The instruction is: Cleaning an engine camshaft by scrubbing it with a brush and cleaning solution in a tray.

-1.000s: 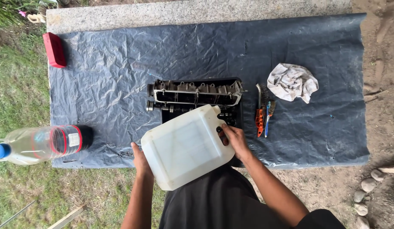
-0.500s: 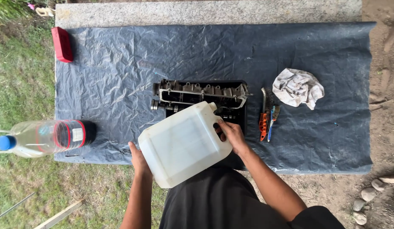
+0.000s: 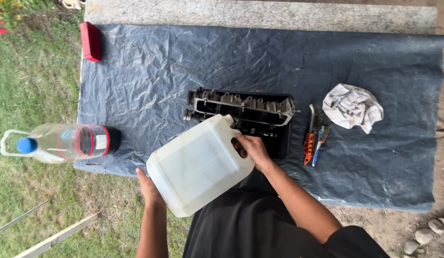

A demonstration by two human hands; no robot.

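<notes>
I hold a white plastic jerrycan tilted, its spout pointing toward a metal engine part that lies in a black tray on a dark plastic sheet. My right hand grips the jerrycan's handle near the spout. My left hand supports the can's lower corner from beneath. The spout hangs just above the tray's near edge.
A wire brush and a blue-handled brush lie right of the tray, beside a crumpled white rag. A clear bottle with a blue cap lies at the sheet's left edge. A red block sits far left. Grass borders the left.
The jerrycan has tipped a little further, its spout nearer the tray. Both hands keep their grip, and the view has shifted slightly.
</notes>
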